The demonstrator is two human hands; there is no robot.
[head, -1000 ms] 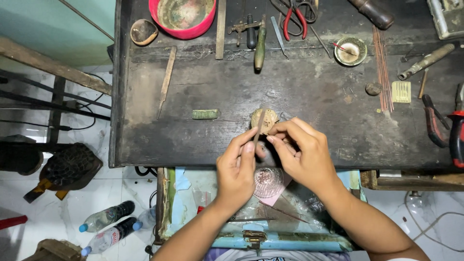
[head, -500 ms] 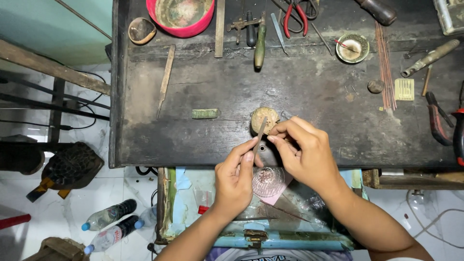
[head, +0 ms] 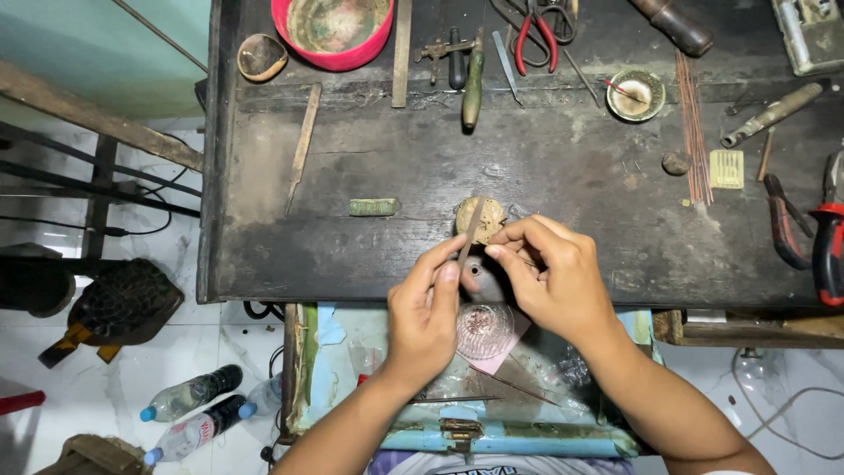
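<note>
My left hand (head: pixel 426 317) pinches the lower end of a thin flat file (head: pixel 470 230), which slants up over the front edge of a dark workbench (head: pixel 563 167). My right hand (head: pixel 552 273) sits close beside it, fingertips pinched on a tiny piece that I cannot make out, held against the file. Just behind the file lies a round tan lump (head: pixel 489 216) on the bench. A small clear glass dish (head: pixel 483 330) with dark bits rests below both hands, over an open tray (head: pixel 352 352).
Along the bench's back stand a red bowl (head: pixel 338 48), a small brown bowl (head: pixel 261 56), a green-handled tool (head: pixel 474 88), red-handled pliers (head: pixel 532 35) and a little round dish (head: pixel 636 93). A green block (head: pixel 373 207) lies left; pliers (head: pixel 822 246) lie right. Plastic bottles (head: pixel 189 413) lie on the floor.
Both hands have stayed at the bench's front edge; the file's tilt and the fingers shifted only slightly. The view has drifted a little.
</note>
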